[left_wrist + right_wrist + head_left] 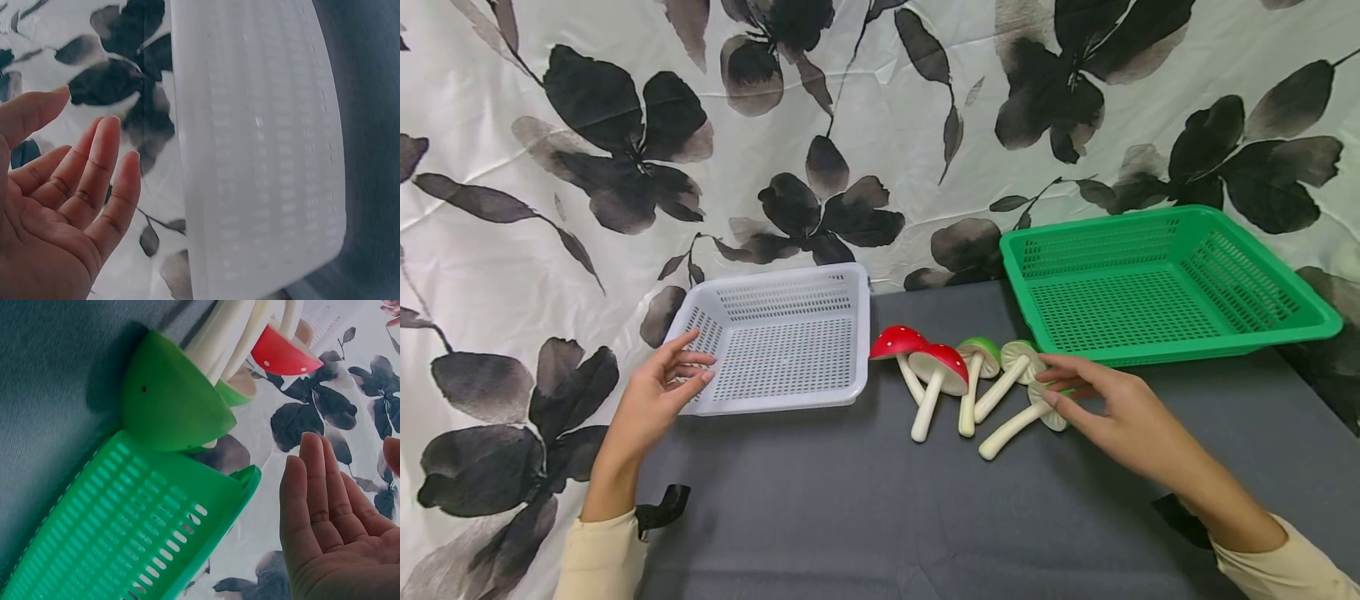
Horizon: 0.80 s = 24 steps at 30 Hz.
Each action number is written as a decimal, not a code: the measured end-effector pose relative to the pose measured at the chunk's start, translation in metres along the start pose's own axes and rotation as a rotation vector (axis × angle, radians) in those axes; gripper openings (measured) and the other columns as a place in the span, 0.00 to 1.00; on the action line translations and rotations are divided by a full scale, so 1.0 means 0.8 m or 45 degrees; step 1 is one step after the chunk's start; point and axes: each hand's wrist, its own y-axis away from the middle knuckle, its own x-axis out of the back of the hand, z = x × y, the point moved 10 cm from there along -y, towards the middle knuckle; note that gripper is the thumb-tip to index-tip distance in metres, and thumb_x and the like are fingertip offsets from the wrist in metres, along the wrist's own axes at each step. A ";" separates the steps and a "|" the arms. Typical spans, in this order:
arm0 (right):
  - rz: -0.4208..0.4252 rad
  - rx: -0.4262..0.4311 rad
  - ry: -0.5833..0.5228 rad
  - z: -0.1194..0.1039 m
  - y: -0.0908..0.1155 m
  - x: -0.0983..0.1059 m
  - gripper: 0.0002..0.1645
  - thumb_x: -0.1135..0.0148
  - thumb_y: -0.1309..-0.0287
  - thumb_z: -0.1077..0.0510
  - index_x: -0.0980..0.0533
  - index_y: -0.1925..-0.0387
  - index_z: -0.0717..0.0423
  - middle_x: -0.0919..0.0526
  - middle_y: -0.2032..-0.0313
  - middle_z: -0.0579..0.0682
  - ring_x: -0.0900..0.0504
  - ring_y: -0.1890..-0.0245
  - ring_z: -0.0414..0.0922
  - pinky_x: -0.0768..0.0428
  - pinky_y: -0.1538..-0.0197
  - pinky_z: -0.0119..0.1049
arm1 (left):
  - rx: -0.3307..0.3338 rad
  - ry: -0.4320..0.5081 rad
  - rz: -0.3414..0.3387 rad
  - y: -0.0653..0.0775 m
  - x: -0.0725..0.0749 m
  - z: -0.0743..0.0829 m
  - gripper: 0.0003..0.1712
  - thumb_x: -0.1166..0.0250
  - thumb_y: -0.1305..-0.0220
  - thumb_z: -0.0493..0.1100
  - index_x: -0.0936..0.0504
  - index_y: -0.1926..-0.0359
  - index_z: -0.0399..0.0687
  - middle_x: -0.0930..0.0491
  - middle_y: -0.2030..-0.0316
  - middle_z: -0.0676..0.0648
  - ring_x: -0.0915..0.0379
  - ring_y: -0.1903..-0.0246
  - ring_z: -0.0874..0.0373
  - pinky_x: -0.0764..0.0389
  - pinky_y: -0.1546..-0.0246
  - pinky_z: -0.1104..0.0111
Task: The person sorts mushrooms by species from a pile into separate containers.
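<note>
Toy mushrooms lie in a cluster between two baskets. Two have red caps with white dots, such as the front red mushroom point(928, 387); three have green caps. My right hand point(1116, 412) hovers with relaxed fingers above the nearest green mushroom point(1018, 429), covering part of its cap in the head view. The right wrist view shows that green cap point(169, 394) apart from the empty right hand point(337, 531). My left hand point(658, 396) is held loosely at the left end of the white basket point(782, 404). In the left wrist view, the left hand point(69, 212) holds nothing.
A green perforated basket point(1157, 346) stands at the back right, close to the mushrooms. Behind the grey tabletop point(850, 508) hangs a white cloth point(925, 192) printed with dark flowers. A black strap point(662, 507) sits at the left wrist.
</note>
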 end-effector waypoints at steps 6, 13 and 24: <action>-0.015 -0.018 -0.029 0.002 -0.001 -0.006 0.30 0.32 0.34 0.52 0.27 0.32 0.46 0.14 0.49 0.41 0.15 0.54 0.37 0.18 0.53 0.28 | 0.055 -0.051 0.049 0.002 0.020 -0.023 0.39 0.33 0.31 0.40 0.38 0.24 0.46 0.18 0.48 0.40 0.22 0.57 0.74 0.22 0.61 0.84; -0.086 -0.094 -0.144 0.008 -0.002 -0.022 0.29 0.33 0.33 0.52 0.27 0.33 0.47 0.15 0.50 0.40 0.17 0.55 0.33 0.16 0.51 0.34 | 0.069 -0.114 0.150 0.006 0.044 -0.046 0.38 0.32 0.32 0.39 0.36 0.24 0.46 0.18 0.48 0.42 0.23 0.57 0.77 0.23 0.61 0.85; -0.223 -0.245 -0.451 0.014 -0.002 -0.055 0.28 0.34 0.32 0.49 0.27 0.33 0.45 0.15 0.49 0.42 0.16 0.53 0.38 0.16 0.51 0.34 | 0.195 -0.070 0.287 0.014 0.071 -0.079 0.34 0.33 0.31 0.41 0.32 0.27 0.45 0.18 0.46 0.51 0.24 0.52 0.74 0.26 0.58 0.86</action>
